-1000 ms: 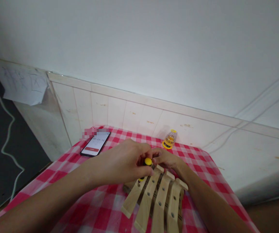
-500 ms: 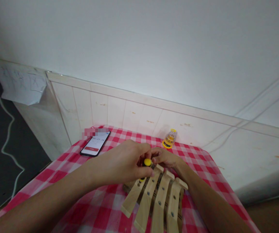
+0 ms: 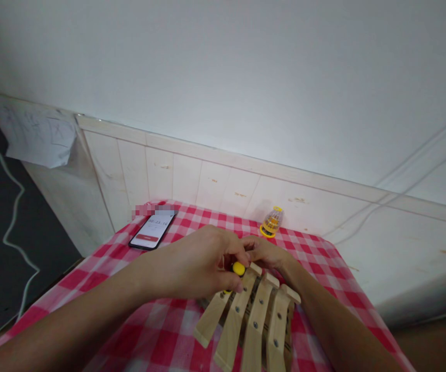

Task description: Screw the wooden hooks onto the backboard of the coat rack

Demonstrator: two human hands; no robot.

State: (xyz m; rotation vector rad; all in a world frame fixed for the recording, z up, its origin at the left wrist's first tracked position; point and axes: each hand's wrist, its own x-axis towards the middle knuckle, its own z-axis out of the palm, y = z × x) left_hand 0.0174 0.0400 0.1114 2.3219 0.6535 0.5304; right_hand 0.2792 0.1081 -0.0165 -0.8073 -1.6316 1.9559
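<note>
My left hand point(image 3: 207, 263) has its thumb and fingers curled round a small screwdriver with a black handle and a yellow end cap point(image 3: 239, 268). The screwdriver leans over the leftmost of several pale wooden slats point(image 3: 212, 319), near its screws; its tip is hidden. My right hand point(image 3: 265, 253) is closed at the far edge of the slats, its fingers bent close to my left fingertips. It seems to grip the wooden slat assembly point(image 3: 259, 318), though its fingertips are partly hidden. Screws show along the slats, which are fixed over a darker, rough base.
A red-and-white checked cloth point(image 3: 160, 320) covers the table. Behind my left hand lies a phone point(image 3: 153, 230) with a timer on screen. A clear and yellow cone-shaped bit holder point(image 3: 272, 222) stands by the white panelled wall point(image 3: 215, 181).
My left fingers have shifted on the screwdriver; the thumb is slightly lower and the yellow cap has moved a little down and right. My right hand and the slats stay in place.
</note>
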